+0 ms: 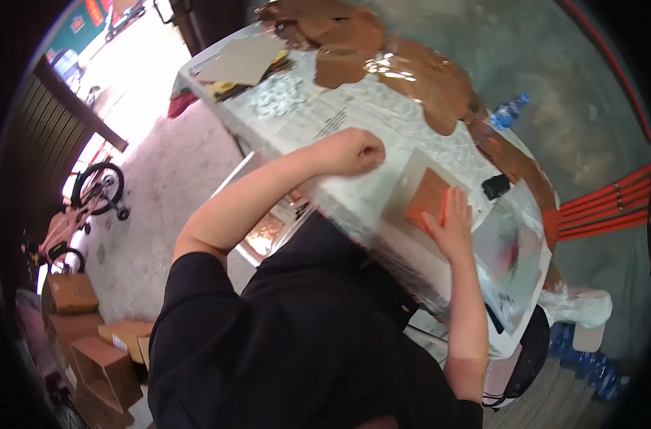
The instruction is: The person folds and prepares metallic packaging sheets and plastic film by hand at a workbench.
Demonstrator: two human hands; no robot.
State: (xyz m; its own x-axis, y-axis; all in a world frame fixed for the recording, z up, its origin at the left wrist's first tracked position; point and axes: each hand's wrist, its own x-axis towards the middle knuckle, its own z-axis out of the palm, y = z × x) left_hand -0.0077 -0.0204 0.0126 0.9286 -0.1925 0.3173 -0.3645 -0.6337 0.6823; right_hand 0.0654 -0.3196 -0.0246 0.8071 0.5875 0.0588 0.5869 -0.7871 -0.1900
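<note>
My left hand (350, 152) is raised over the middle of the white-covered table (325, 118), its fingers curled together; whatever they hold, if anything, is too small to make out. Flat on an orange-brown square (427, 194) lies my right hand (450, 223), fingers spread. The square rests on a larger pale sheet (403, 187) close to the table's near side. A small black object (495, 186) sits just beyond my right hand, beside a clear plastic bag (510, 247).
Shiny brown sheets (404, 71) run along the table's far edge. At the far left are a cardboard piece (241, 61) and a pile of small pale pieces (279, 96). A plastic bottle (510, 112) lies at the right edge. Boxes (104, 372) and a bicycle (75, 214) stand left.
</note>
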